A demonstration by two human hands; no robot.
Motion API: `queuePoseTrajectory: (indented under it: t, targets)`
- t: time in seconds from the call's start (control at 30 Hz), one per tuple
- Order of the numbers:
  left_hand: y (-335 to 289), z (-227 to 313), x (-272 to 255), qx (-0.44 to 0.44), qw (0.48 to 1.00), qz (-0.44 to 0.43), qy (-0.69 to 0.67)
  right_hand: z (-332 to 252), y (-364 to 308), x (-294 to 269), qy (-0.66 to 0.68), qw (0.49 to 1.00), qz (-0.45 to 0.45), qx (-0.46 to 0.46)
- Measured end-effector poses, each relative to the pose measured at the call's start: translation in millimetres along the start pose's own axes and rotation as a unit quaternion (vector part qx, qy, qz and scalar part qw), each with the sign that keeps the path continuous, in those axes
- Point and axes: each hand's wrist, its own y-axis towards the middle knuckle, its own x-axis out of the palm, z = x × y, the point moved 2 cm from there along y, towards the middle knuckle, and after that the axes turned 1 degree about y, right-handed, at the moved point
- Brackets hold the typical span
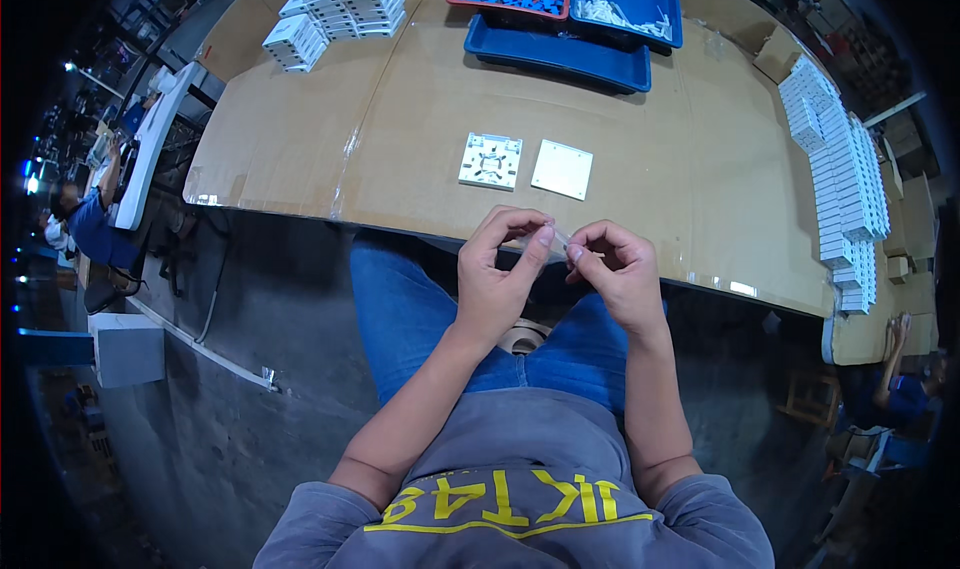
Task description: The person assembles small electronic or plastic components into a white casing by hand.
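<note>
My left hand [499, 267] and my right hand [622, 274] are raised at the table's near edge, above my lap. Between their pinched fingertips is a small pale, partly see-through piece [561, 238], too small to name and mostly hidden by the fingers. Just beyond them on the table lie two square white parts. A square white housing [490, 161], with dark and metallic details inside, faces up on the left. To its right is a flat white cover plate [562, 170] with a plain upper face.
At the back stand a red tray [508, 6] of blue pieces, a blue tray [676, 31] of white pieces and another blue tray [555, 60] in front. White boxy parts are stacked at the far left [345, 7] and right [842, 184]. Other people work at both sides.
</note>
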Motion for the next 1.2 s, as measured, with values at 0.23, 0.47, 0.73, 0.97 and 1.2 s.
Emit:
queuePoseTrajectory:
  t: [0.23,0.47,0.73,0.97,1.2]
  targets:
    - [-5,-1,7,-0.107,0.988,0.02,-0.11,0,-1,15,0.028,0.995,0.045,-0.09]
    - [-7,-4,8,-0.115,0.986,0.041,-0.113,16,-2,15,0.124,0.989,0.079,-0.02]
    - [-5,-4,10,-0.122,0.985,0.042,-0.113,15,0,13,0.038,0.988,0.091,-0.115]
    - [-6,-5,13,-0.159,0.972,0.016,-0.175,17,-1,5,-0.01,0.978,0.073,-0.195]
    - [-7,2,16,-0.14,0.981,0.028,-0.133,27,1,7,0.099,0.979,0.061,-0.17]
